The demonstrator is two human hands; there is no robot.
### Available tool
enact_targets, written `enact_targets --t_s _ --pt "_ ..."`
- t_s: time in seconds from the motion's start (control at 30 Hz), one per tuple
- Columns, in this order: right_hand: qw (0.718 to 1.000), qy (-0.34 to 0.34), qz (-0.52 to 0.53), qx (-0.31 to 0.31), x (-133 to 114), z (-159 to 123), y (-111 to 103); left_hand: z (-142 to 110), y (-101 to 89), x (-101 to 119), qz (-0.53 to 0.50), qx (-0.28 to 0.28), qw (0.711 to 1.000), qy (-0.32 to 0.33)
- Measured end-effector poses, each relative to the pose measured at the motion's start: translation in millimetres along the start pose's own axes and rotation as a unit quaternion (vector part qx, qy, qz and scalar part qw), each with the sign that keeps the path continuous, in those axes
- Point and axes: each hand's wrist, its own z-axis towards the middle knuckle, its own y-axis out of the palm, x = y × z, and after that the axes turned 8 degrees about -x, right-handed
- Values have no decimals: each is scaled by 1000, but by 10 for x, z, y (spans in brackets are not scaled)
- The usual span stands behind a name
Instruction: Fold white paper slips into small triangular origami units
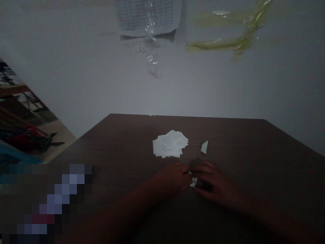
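Observation:
My left hand (177,176) rests low over the table with its fingers closed on a small piece of white paper (194,183). From the other side, my right hand (213,181) has curled fingers and thumb at the same piece, pinching its edge; a dark gap shows between thumb and forefinger. Part of this paper is hidden by the fingers. Just beyond the hands lies a spread pile of white paper slips (169,145) with faint print. To the pile's right sits a small folded paper (204,147), apart from both hands.
The dark brown table (132,135) meets a pale wall (101,74) at the back. A gridded sheet (149,15) and yellowish tape (215,45) are stuck on the wall. At far left, beyond the table, are red and blue items on the floor. A pixelated patch covers the lower left.

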Motion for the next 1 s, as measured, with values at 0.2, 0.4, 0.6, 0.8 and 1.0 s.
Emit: enact_targets --t_s 0.2,0.4,0.6,0.8,1.0 --pt "999 -29 4 13 -37 20 -51 -61 -6 2 -55 7 998 -5" --pt "999 -35 14 29 -51 52 -46 -134 -47 -14 -188 14 980 -68" --pt "989 -44 77 122 -14 78 51 -108 -192 31 -223 36 963 -147" --pt "972 -21 172 159 -74 59 82 -167 -276 54 -255 50 946 -195" --pt "955 27 225 189 -89 60 143 -162 -226 89 -305 100 929 -184"
